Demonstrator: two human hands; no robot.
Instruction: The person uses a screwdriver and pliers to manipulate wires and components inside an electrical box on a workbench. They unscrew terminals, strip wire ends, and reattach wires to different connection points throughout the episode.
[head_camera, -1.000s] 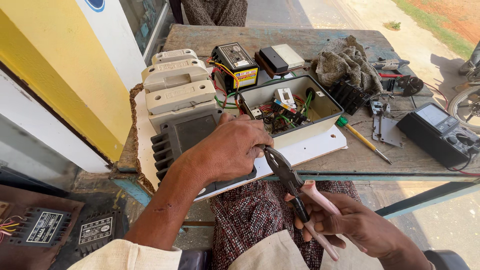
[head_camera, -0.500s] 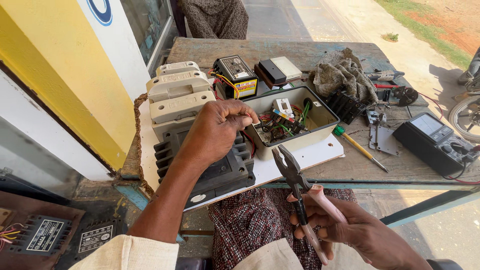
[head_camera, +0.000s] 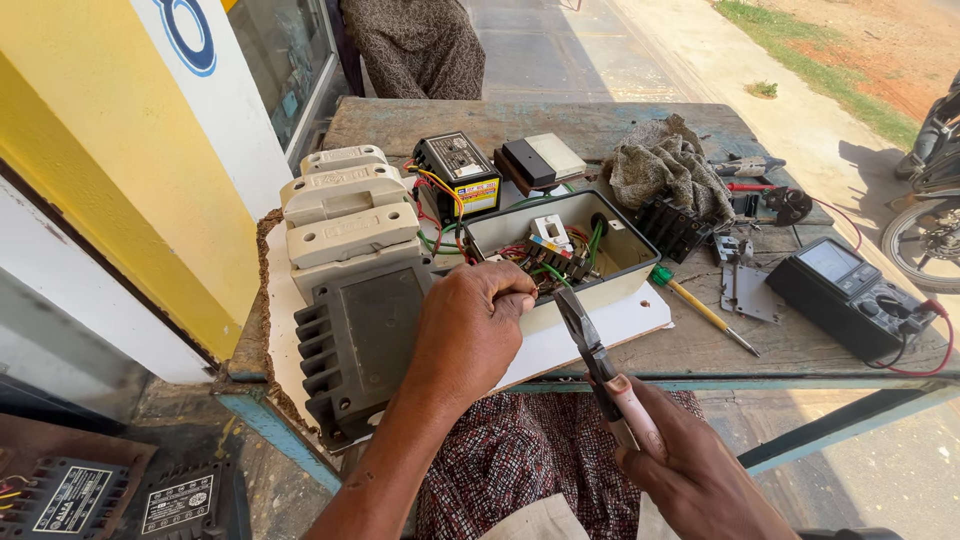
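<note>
The open wiring box (head_camera: 600, 262) sits mid-table, wires bunched inside. The left hand (head_camera: 468, 325) has slid from the grey cover (head_camera: 358, 335) to the box's near rim at 9 o'clock, fingers curled together into the wires — so the work has shifted to the wiring. The right hand (head_camera: 690, 475), at 5 o'clock, grips pink-handled pliers (head_camera: 600, 365), now raised closer to the box — a meter (head_camera: 850, 295) lies at 3 o'clock

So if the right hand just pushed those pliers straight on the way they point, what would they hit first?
Probably the near wall of the open grey box: the pliers in the right hand angle up toward it, beside the left hand. Depth is unclear.
</note>
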